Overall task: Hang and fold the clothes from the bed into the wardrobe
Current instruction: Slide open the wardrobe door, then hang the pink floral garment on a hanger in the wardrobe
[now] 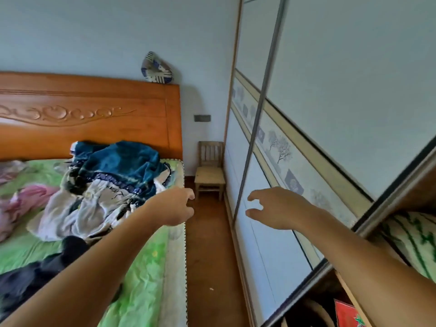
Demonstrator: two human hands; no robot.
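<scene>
Dark garment: nearest, on the green bed, partly under the left forearm.
Clothes pile: white, teal and pink, just left of the left hand, untouched.
Left hand: over the bed's edge, fingers loosely curled, empty.
Right hand: before the wardrobe door, fingers and thumb loosely parted, empty.
Chair: far corner.

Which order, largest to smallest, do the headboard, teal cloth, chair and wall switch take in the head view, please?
1. headboard
2. teal cloth
3. chair
4. wall switch
The chair stands farther away, so this ranks looks only.
</scene>
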